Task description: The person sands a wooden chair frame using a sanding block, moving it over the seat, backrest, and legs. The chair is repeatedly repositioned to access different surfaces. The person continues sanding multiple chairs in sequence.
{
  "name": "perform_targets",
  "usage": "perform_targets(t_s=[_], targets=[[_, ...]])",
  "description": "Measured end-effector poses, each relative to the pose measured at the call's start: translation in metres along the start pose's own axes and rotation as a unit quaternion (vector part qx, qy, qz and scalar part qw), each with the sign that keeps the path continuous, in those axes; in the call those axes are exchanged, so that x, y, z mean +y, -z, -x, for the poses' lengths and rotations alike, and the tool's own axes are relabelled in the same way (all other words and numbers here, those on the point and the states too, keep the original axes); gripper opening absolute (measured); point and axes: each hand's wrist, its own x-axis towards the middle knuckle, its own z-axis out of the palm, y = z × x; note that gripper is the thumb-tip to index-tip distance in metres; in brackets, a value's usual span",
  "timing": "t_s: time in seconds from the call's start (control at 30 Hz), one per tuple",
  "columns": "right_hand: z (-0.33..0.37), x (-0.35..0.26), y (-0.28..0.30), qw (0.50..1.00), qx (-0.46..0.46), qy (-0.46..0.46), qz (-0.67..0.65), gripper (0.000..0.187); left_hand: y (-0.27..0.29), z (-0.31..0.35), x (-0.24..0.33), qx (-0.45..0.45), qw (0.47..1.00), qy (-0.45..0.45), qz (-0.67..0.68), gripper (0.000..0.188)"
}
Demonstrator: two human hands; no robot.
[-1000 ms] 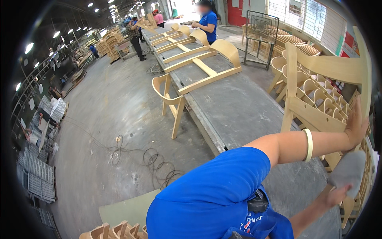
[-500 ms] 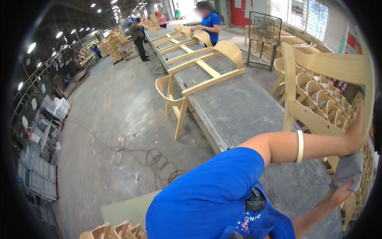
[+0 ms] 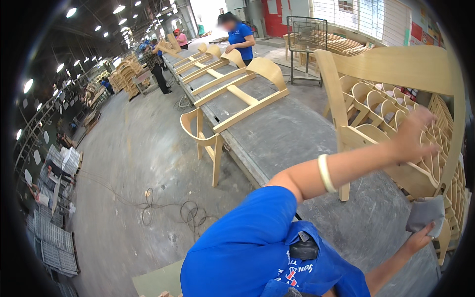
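A pale wooden chair frame (image 3: 396, 69) with a curved backrest stands at the right end of the long grey table. My left hand (image 3: 415, 136), a light band on its forearm, is in front of the frame's lower rail, blurred by motion; its fingers look spread and nothing shows in them. Lower down, my right hand (image 3: 420, 238) grips a folded grey sheet (image 3: 425, 216), a cloth or sandpaper by its look. That sheet lies close to the bottom of the frame's right post; whether it touches the wood I cannot tell.
Several chair frames (image 3: 252, 99) lie in a row along the table (image 3: 292, 131). One chair (image 3: 203, 138) stands at its left edge. Stacked chair parts (image 3: 391, 106) fill the space beyond. A co-worker in blue (image 3: 241, 39) bends over the far side. Cables (image 3: 193, 213) coil on the floor.
My left hand has come off the chair frame's right post and moved left and up. My right hand keeps the grey sheet. The whole view has shifted slightly.
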Motion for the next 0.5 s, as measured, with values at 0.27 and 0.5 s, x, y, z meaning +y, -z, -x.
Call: perform_targets(t_s=[0.27, 0.5], targets=[[-0.008, 0.067, 0.048, 0.976, 0.006, 0.0, -0.22, 0.059, 0.212, 0.072, -0.083, 0.429, 0.83, 0.14, -0.328, 0.084], [-0.037, 0.12, 0.088, 0.982, -0.031, -0.011, -0.184, 0.052, 0.223, 0.126, -0.101, 0.401, 0.897, 0.166, 0.084, 0.057]])
